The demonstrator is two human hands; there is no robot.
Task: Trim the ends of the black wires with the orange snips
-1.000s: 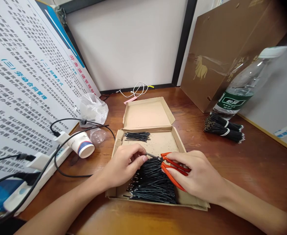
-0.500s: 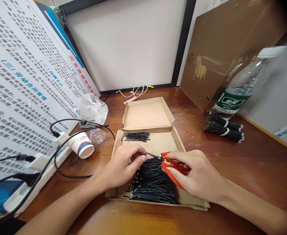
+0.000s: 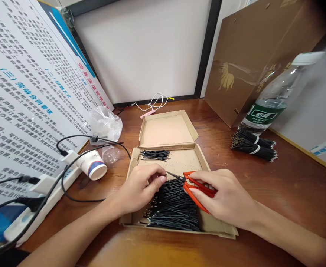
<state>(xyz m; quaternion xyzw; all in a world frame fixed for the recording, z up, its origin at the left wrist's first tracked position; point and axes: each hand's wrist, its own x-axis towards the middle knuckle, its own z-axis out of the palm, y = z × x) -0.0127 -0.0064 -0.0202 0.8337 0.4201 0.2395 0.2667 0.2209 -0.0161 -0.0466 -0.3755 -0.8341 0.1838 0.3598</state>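
Red-handled scissors (image 3: 198, 191) are in my right hand (image 3: 225, 198), whose fingers wrap round their handles. Their dark pointed blades reach left to the fingertips of my left hand (image 3: 143, 187). Thumb and fingers of that hand are pinched together; whatever is between them is too small and hidden to make out. Beneath both hands lies an open cardboard box (image 3: 204, 163). A large heap of short black wires (image 3: 175, 207) with shiny ends fills its near part. A smaller row of black wires (image 3: 154, 155) lies at its far left, with dark specks scattered beside it.
Two banded bundles of black wires (image 3: 253, 146) lie by a water bottle (image 3: 266, 107) at right, before a brown carton (image 3: 243, 63). At left are a paper cup (image 3: 93, 165), a plastic bag (image 3: 106, 124) and a power strip (image 3: 20, 222) with black cables. A white cable (image 3: 159, 100) lies behind the box.
The scissors' blades look slightly closer together, and my right hand has shifted a touch. My left hand holds its place.
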